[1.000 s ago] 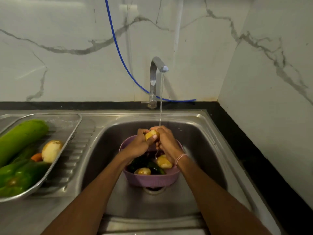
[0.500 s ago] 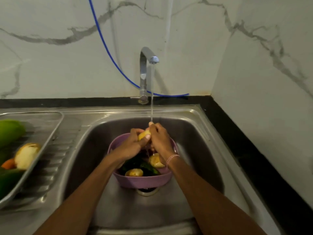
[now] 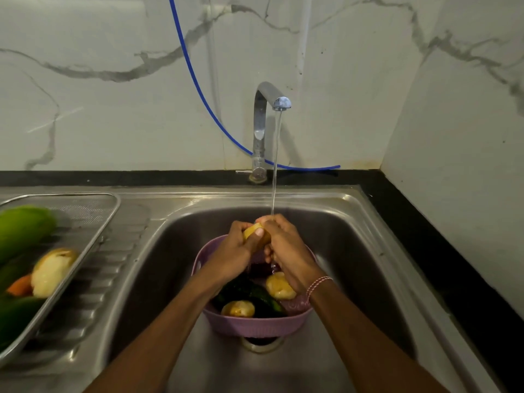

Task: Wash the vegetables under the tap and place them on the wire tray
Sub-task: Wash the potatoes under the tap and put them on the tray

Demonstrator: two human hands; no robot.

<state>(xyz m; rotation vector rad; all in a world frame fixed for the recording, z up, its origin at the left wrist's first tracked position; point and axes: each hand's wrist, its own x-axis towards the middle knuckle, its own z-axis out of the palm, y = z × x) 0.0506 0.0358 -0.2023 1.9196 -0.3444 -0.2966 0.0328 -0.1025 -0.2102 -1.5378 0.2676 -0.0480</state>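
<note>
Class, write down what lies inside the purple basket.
Seen: a potato at the front, a second potato on the right, dark green vegetables between them. The left hand and right hand cover the back of the basket; what lies there is hidden.

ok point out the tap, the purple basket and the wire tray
tap (image 3: 259,131): head view, on its upright pipe
purple basket (image 3: 255,326): head view, on its near outer wall
wire tray (image 3: 85,214): head view, on the bare mesh at its far end
</note>
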